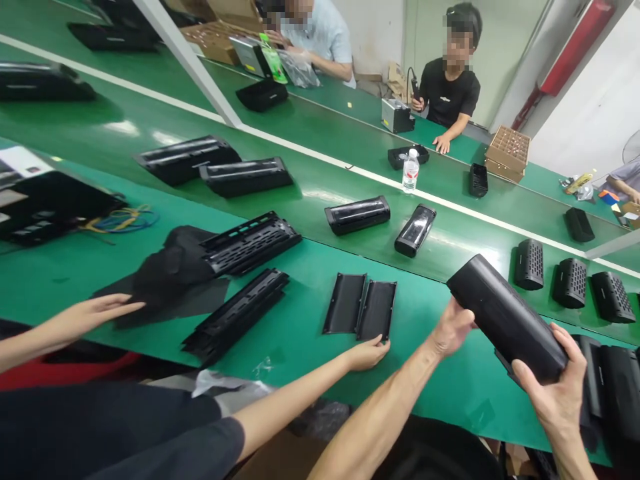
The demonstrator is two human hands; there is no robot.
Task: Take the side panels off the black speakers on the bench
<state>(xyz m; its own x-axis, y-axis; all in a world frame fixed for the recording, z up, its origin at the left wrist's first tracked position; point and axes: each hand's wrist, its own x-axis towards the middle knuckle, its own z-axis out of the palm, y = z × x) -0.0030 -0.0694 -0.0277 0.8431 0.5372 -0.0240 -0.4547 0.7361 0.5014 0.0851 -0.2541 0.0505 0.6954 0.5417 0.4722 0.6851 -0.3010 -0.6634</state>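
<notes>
Raised above the bench on the right is a long black plastic housing (510,320), smooth and rounded on top. My left hand (453,328) grips its near-left end, fingers mostly hidden beneath it. Around the other end is my right hand (563,377), thumb on the near side and fingers over the far edge. A thin flap or edge sticks out below the housing. Close to my right wrist, more dark housings (617,393) stand on the bench.
To my left, a co-worker's hand (370,353) touches two flat black panels (345,303); perforated black covers (240,310) lie beyond. A green conveyor carries glossy housings (357,215) and perforated ones (570,283). A bottle (411,172) stands by the white rail. People sit opposite.
</notes>
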